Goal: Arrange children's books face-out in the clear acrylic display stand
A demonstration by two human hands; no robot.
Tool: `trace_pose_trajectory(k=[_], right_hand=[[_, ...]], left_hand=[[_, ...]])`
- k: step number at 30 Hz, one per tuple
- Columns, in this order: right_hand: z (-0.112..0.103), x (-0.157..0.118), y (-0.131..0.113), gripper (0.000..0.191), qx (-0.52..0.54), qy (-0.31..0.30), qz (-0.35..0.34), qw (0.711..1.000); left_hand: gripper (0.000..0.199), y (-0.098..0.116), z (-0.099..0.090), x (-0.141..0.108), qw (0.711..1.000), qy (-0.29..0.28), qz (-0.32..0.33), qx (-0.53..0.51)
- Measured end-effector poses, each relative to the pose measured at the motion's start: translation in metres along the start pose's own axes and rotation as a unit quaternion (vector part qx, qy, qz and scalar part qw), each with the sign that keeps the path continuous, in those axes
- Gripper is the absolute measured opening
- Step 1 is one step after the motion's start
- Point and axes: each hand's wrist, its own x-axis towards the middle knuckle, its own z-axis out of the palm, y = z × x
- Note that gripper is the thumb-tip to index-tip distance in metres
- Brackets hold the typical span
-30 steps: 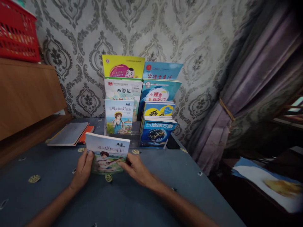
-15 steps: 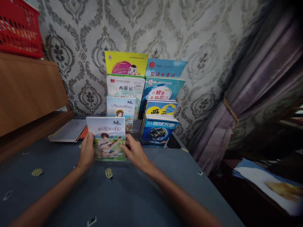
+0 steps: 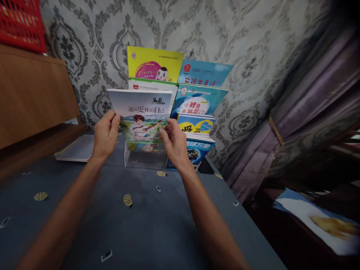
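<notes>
Between my two hands I hold a book (image 3: 143, 112) upright, its cover showing a figure with a guitar. My left hand (image 3: 106, 133) grips its left edge, fingers closed. On the right edge, my right hand (image 3: 174, 140) pinches the cover. The book is in front of a clear tiered stand (image 3: 146, 160) and hides most of the white book (image 3: 153, 87) there. Behind rises a yellow book (image 3: 156, 62). The stand's right column bears a light blue book (image 3: 206, 71), a teal book (image 3: 201, 99), a yellow-and-blue book (image 3: 195, 123) and a dark blue book (image 3: 201, 150), partly behind my right hand.
A grey-blue patterned cloth covers the table (image 3: 146, 225). Notebooks (image 3: 75, 148) lie at the left, below a wooden cabinet (image 3: 33, 97) with a red basket (image 3: 22, 26). A dark flat object (image 3: 206, 166) lies right of the stand. A purple curtain (image 3: 261, 150) hangs at right.
Both hands have raised the guitar-cover book and moved it right and closer to the stand's left column. It now covers the lower-left books, and the stand's clear front tier shows beneath it.
</notes>
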Motion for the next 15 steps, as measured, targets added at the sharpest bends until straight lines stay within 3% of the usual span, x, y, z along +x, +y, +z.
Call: trace_pose_trajectory(k=[5,15], right_hand=[[0.0009,-0.0039,0.0025,0.016,-0.009,-0.017,0.016,1.0],[0.0024,-0.0062,0.0078,0.017,-0.046,-0.04,0.024,0.998]], left_hand=[[0.033,-0.0024,0.0036,-0.0028,1.0,-0.022,-0.009,-0.013],[0.03,-0.0033,0.007,-0.0034,1.0,-0.008,0.006,-0.001]])
